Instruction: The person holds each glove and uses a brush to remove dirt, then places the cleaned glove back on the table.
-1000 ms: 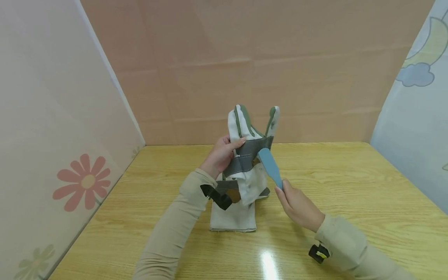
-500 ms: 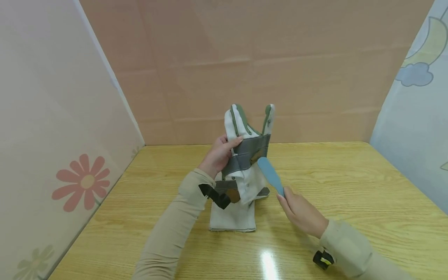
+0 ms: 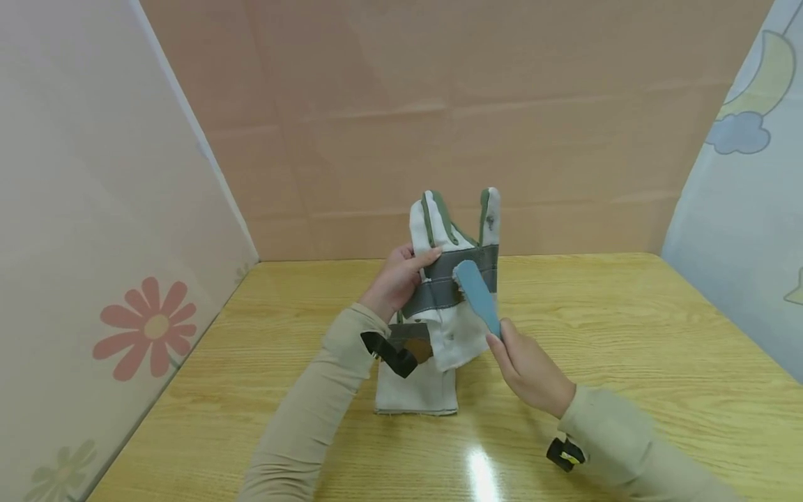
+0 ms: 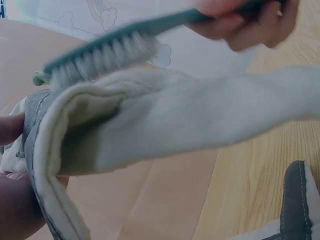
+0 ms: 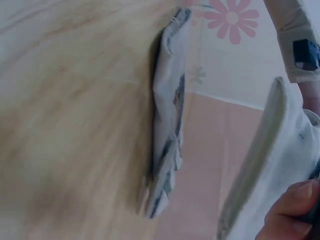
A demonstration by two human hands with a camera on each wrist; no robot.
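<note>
Wall (image 3: 439,104) in plain tan stands behind the raised glove (image 3: 442,289), and below that glove spreads a wood-grain desk (image 3: 627,335). The raised glove is white with green trim and a grey band (image 3: 440,268), held up off the desk. Under it, a second glove (image 3: 417,388) lies on the desk. At the raised glove's left edge, the left hand (image 3: 398,279) pinches it between thumb and fingers. Right of the raised glove, the right hand (image 3: 533,369) grips a blue brush (image 3: 478,294), its bristles (image 4: 107,57) facing the glove and seeming to touch it.

The glove (image 3: 442,290) looks like matt cloth, the brush (image 3: 479,298) smooth plastic — the table (image 3: 602,321) glossy wood grain.
</note>
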